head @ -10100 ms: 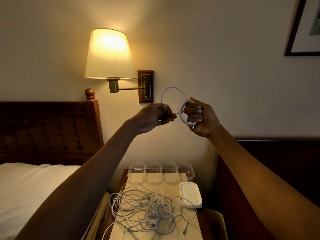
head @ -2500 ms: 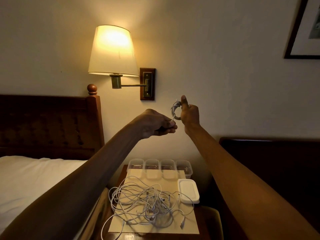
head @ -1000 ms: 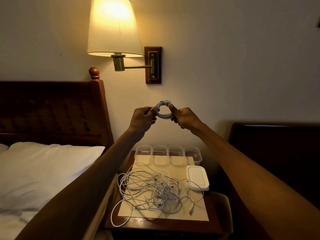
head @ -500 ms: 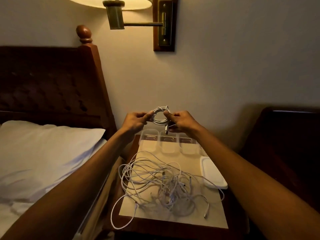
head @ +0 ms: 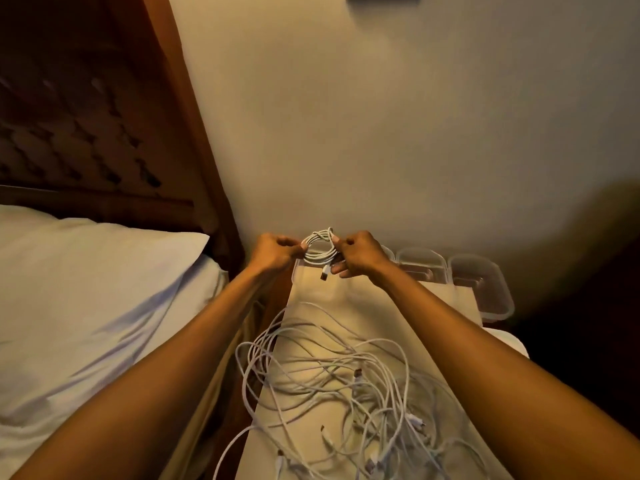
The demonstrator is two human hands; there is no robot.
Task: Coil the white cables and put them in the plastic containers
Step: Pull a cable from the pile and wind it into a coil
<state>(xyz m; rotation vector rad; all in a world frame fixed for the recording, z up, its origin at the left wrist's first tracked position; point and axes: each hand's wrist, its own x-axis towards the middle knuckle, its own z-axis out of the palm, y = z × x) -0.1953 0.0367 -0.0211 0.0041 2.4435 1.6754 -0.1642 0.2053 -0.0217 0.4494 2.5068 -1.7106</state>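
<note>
— Hands first: what have they got?

— The left hand and the right hand each pinch one side of a small coil, fingers curled on it. Its plug hangs loose beneath.

— And where is the coil?

— It is in the air, low over the left end of the row of containers by the wall. I cannot tell whether it touches a rim.

— What changed?

— Ten seconds ago it was up by the lamp. The right hand held the loops while the left fed in the last slack. A second ago both hands held the finished ring high. Now they have come down to the row, so the winding is done.

— Meaning?

— I judge that this cable is about to go into the leftmost box. The loops look springy. Let go carelessly, they may open and ride over the rim, so they will want pressing down.

— The rest?

— The boxes I can see look empty. A tangle of white cables lies on the mat nearer the person. A lid sits at the right. Most of the job remains.
</note>
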